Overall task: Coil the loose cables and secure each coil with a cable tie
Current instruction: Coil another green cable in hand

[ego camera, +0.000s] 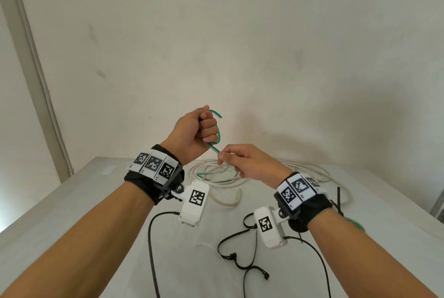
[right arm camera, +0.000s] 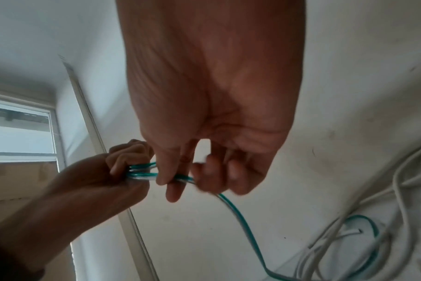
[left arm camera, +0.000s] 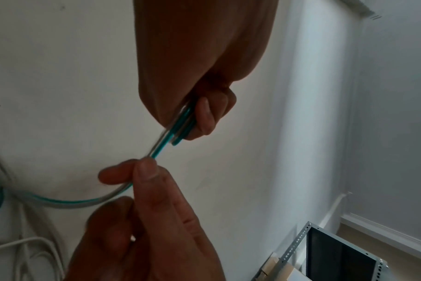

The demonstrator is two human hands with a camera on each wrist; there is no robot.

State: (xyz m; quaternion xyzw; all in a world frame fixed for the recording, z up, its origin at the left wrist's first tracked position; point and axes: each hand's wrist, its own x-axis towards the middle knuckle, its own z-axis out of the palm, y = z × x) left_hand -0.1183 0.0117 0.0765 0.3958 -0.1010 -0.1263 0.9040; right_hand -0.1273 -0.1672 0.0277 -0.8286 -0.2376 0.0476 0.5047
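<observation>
A thin green-and-white cable is looped in my left hand, which is raised above the table and closed in a fist round several turns. Just below and to the right, my right hand pinches the same cable between thumb and fingers, close to the left fist. From that pinch the cable's free length hangs down to the table and joins the pile of loose white cables. Black cable ties lie on the table near me.
The white table stands against a white wall. More white cable trails off at the right, with another black tie beside my right wrist. A grey metal rack stands on the floor beyond the table's edge.
</observation>
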